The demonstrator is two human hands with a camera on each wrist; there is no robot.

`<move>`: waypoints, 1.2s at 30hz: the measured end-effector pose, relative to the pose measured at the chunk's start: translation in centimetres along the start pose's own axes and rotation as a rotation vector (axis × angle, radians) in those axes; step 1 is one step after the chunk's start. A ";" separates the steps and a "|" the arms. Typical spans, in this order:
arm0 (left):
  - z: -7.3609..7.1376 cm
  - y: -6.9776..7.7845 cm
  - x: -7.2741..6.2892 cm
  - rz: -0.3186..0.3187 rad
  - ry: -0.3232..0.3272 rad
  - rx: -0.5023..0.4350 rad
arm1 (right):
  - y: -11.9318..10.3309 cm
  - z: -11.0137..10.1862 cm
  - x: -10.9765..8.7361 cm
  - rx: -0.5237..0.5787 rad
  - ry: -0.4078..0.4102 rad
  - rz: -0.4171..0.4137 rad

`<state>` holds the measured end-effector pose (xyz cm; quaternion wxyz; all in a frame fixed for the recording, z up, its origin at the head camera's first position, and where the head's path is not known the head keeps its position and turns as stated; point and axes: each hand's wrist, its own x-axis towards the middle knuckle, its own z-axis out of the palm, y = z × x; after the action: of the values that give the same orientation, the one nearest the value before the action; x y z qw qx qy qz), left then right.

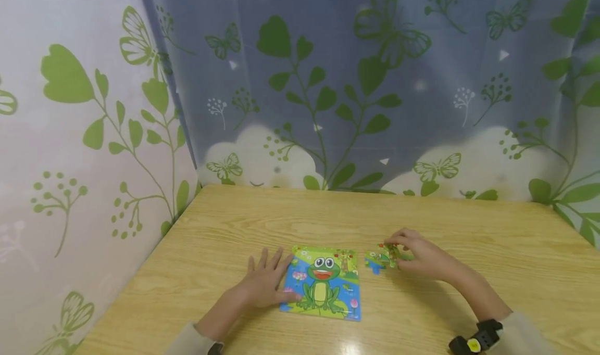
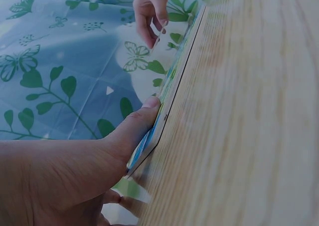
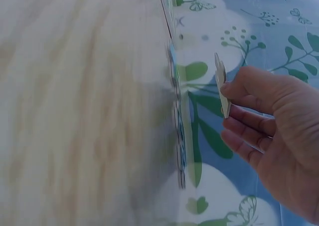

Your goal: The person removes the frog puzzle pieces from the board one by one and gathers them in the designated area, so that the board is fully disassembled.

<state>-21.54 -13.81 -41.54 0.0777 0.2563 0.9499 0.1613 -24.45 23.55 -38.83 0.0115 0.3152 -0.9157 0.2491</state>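
A square frog puzzle board (image 1: 320, 283) lies flat on the wooden table. My left hand (image 1: 268, 283) rests at its left side with fingers spread, the thumb lying over the board's edge; the left wrist view shows that thumb (image 2: 142, 117) against the board's rim. To the right of the board, my right hand (image 1: 419, 256) pinches a puzzle piece (image 3: 223, 89) between thumb and fingers, raised off the tabletop. Below and beside it, several loose puzzle pieces (image 1: 375, 265) in green and blue lie on the table, partly hidden by the held piece in the head view.
The light wooden table (image 1: 225, 214) runs back to a blue curtain (image 1: 328, 100) printed with leaves and butterflies. A pale printed curtain (image 1: 84, 152) hangs along the left side. A dark band (image 1: 477, 339) circles my right wrist.
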 end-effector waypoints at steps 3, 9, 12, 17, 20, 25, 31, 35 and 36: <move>0.0 0.0 0.0 -0.001 0.001 0.013 | 0.4 -0.5 -0.9 -0.001 0.018 -0.006; 0.0 0.1 0.1 -0.002 0.002 0.011 | 1.6 -1.4 -2.4 0.002 0.026 0.006; -0.1 0.1 0.1 -0.001 0.003 0.009 | 2.2 -1.7 -3.3 0.015 0.037 0.023; -0.1 0.2 0.1 -0.001 0.004 0.008 | 3.3 -2.2 -4.6 0.014 0.064 0.030; 0.0 0.1 0.1 -0.003 0.001 0.007 | 3.9 -2.3 -5.4 -0.003 0.082 0.019; 0.2 -0.1 0.1 -0.005 -0.002 0.013 | 4.9 -2.3 -6.1 -0.051 0.110 0.005; 0.3 -0.3 0.1 -0.001 -0.001 0.008 | 5.4 -2.1 -6.5 -0.021 0.091 0.027; 0.3 -0.3 0.1 0.003 0.004 0.004 | 6.1 -1.9 -6.7 -0.046 0.105 0.003; 0.3 -0.3 0.1 0.004 0.005 0.004 | 6.3 -1.8 -6.8 -0.059 0.111 -0.003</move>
<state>-21.73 -13.91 -41.96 0.0744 0.2578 0.9499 0.1603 -22.92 32.50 -41.25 0.0717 0.3016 -0.9202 0.2392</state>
